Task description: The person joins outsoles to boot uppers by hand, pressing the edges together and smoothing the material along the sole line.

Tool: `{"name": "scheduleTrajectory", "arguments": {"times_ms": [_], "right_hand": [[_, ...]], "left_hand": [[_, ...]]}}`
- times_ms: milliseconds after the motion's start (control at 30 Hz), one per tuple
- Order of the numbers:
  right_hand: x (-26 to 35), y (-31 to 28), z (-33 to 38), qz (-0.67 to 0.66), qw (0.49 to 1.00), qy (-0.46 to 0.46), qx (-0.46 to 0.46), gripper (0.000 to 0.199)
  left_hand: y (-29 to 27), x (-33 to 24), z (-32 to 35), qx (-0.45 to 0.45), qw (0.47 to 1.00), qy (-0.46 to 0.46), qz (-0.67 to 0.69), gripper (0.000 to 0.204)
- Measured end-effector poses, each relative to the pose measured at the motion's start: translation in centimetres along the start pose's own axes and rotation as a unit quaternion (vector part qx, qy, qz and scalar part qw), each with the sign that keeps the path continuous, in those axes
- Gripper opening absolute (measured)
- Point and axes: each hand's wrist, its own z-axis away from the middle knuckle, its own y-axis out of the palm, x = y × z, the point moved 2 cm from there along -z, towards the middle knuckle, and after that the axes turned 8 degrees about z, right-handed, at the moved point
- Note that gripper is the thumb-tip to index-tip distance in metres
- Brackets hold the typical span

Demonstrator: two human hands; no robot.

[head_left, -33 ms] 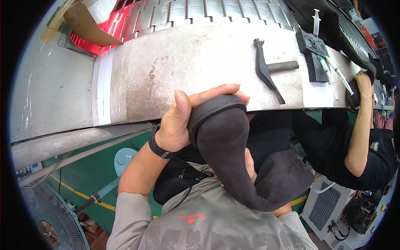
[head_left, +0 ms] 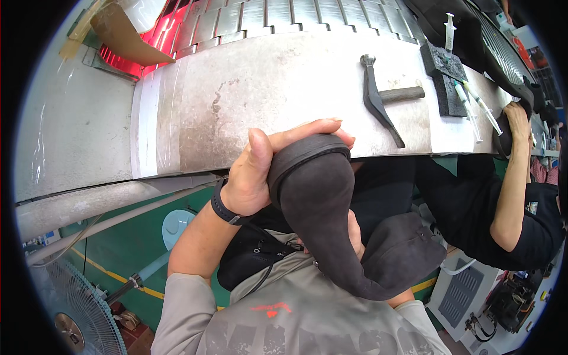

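A dark grey suede boot (head_left: 316,195) is held over my lap, toe toward the table and shaft drooping to the lower right. My left hand (head_left: 251,177) wraps the toe end, its fingers along the sole's edge and its thumb raised. Behind the boot, my right hand (head_left: 355,234) grips it near the ankle; most of that hand is hidden. On the worktable (head_left: 260,83) lies a shoemaker's hammer (head_left: 373,97) with a wooden handle (head_left: 402,94), beyond the boot to the right.
Black foam blocks (head_left: 451,97) with syringes (head_left: 449,32) stand at the table's right. A slatted metal conveyor (head_left: 272,15) runs along the far side. At right, a co-worker's arm (head_left: 513,183) reaches to another dark boot (head_left: 503,135). A fan (head_left: 77,307) stands lower left.
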Motion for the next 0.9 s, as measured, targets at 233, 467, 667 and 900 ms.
{"name": "scheduleTrajectory", "arguments": {"times_ms": [233,467,667,900], "right_hand": [[-0.4,0.0,0.0,-0.026,0.999,0.012,-0.027,0.081],[-0.4,-0.4,-0.1,0.026,0.997,0.023,-0.073,0.082],[-1.9,-2.2,-0.5,-0.097,0.991,0.071,-0.055,0.084],[-1.2,-1.2,-0.7,-0.173,0.981,0.091,0.0,0.078]], "left_hand": [[-0.1,0.2,-0.1,0.006,1.0,-0.009,0.002,0.105],[0.3,-0.3,-0.3,-0.016,0.999,-0.042,-0.023,0.106],[0.7,-0.6,-0.6,-0.025,0.996,-0.07,-0.055,0.1],[1.0,-1.4,-0.4,-0.065,0.992,-0.103,-0.021,0.09]]}}
